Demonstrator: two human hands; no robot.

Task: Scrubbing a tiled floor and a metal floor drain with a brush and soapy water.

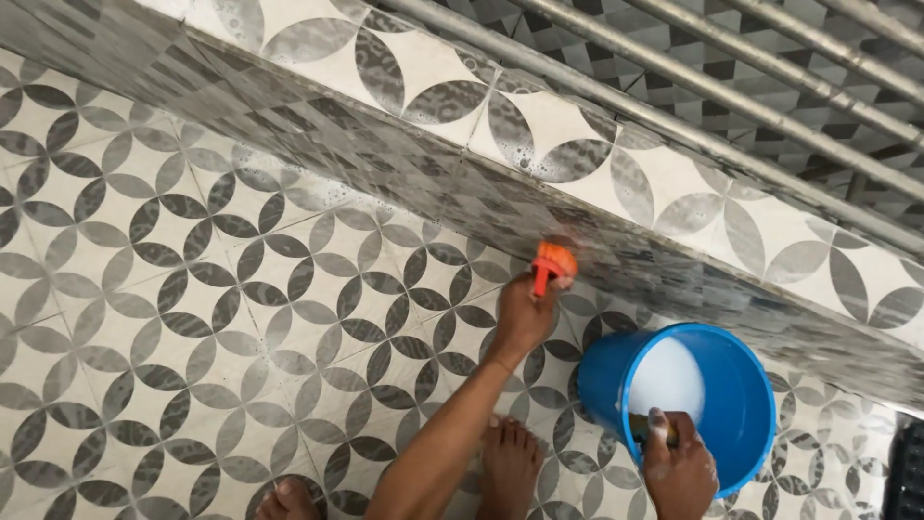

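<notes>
Patterned tile floor [192, 318]; L hand [525, 313] fingers tight round orange brush [552, 262], R hand [679, 472] fingers gripping blue bucket [741, 404] rim.

Bare forearms, no sleeves, bare feet, left hand [523, 316] and right hand [680, 469] ungloved.

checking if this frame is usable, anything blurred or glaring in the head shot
Head view: the orange brush in the left hand is smeared by motion blur; the vertical face of the tiled step looks streaky and soft; the floor tiles and blue bucket are sharp; even daylight, no harsh glare.
</notes>
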